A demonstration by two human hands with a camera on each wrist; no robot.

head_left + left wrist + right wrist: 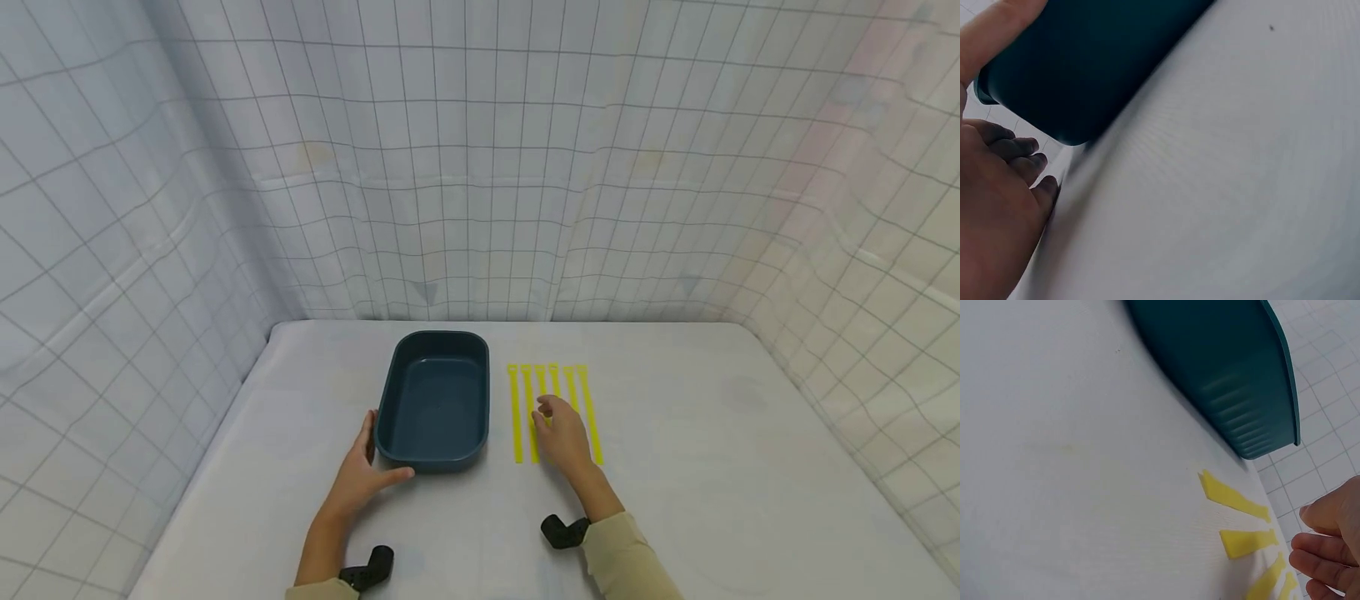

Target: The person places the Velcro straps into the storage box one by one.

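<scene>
A dark teal rectangular tub (432, 464) stands on the white table, its inside bare. At its near left corner my left hand (356, 483) spreads, the fingers along the left side and the thumb along the front wall. In the left wrist view, the thumb (991, 34) lies across the tub (1091, 69). Several flat yellow strips (517, 425), each with a small looped end at the far side, lie in a row right of the tub. Over these strips hovers my right hand (564, 437), its fingers loosely bent and nothing visibly held. The right wrist view shows it above the yellow strips (1235, 499).
White cloth covers the table (712, 467). Gridded white curtains (480, 208) hang behind it and at both sides. Each wrist wears a black camera mount (367, 569).
</scene>
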